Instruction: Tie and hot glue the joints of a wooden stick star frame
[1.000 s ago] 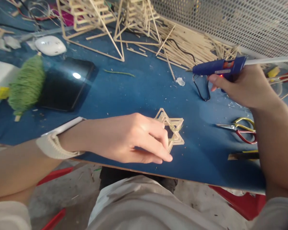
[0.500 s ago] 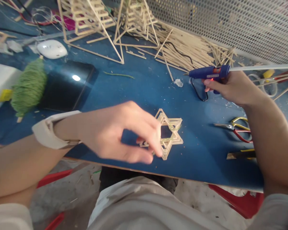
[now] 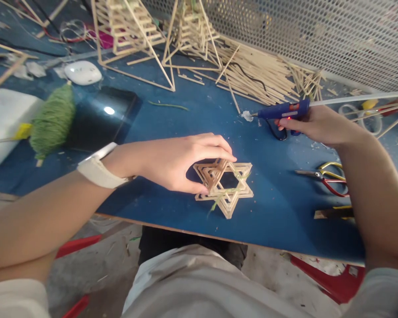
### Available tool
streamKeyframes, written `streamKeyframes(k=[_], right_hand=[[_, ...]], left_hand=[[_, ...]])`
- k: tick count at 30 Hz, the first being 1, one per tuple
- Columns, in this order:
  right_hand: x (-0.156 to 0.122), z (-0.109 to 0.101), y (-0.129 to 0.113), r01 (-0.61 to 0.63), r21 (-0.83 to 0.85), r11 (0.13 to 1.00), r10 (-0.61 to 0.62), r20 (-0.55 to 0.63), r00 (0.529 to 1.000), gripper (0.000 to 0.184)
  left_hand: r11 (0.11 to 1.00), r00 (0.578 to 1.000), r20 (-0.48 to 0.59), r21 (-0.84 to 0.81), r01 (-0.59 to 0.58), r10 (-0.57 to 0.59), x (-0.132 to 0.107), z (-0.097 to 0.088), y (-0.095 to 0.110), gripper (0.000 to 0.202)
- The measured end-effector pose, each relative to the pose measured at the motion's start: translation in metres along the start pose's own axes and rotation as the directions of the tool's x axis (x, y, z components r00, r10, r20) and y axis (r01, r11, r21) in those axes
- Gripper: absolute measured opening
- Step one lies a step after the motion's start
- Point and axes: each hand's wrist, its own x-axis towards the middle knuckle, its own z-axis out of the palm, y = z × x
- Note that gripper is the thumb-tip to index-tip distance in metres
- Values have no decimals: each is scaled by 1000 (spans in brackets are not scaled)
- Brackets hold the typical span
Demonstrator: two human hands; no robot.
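Star (image 3: pixel 228 207), made of thin wooden sticks in nested outlines, lying flat on the blue table (image 3: pixel 172 128) near the front edge, with green strands (image 3: pixel 230 191) across the lower middle. Likely light, and stiff along the sticks; dry rather than slippery by the look; probably most fragile at the joints and narrow tips. Best taken low by opposite outer sides, without pinching any one tip hard.

Left hand (image 3: pixel 185 163): arched over the upper-left part, with thumb and fingers well parted and tips at the sticks; whether gripping or only resting there, cannot tell. Right hand (image 3: pixel 318 126): curled around the glue gun (image 3: pixel 281 109), well apart from the star, with nozzle toward a clear blob (image 3: pixel 247 115).

Room for moving: open table to the right, as far as the scissors (image 3: pixel 321 176), and beyond the star toward the blob. Little margin on the near side. Farther out: yarn (image 3: pixel 53 119) and dark tablet (image 3: pixel 102 115) to the left, stick frames (image 3: pixel 124 39) and loose sticks (image 3: pixel 255 79) along the back, then mesh (image 3: pixel 311 39).
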Motion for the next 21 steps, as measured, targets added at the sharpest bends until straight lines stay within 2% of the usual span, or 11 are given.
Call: streamKeyframes(k=[3,7,11,16,21], right_hand=[[-2,-3,-4,13,-37,999,-10,77,997,35],[-9,-4,-12,-30,-39,999,32,40,999,36],[-19,4,-20,-92,-23,995,92,-4,996,36],[-27,14,-24,-24,-14,1000,23,-61,998,42],[-27,17,-22,-37,113,993,46,-78,996,53]], left_hand=[[1000,1000,-2,9,-11,11,2,2,-1,67],[999,999,-35,27,-26,27,3,4,-1,62],[995,994,-112,97,-5,16,6,10,-2,67],[979,981,-195,199,52,-13,11,22,0,72],[960,965,-256,254,119,-52,12,27,5,64]])
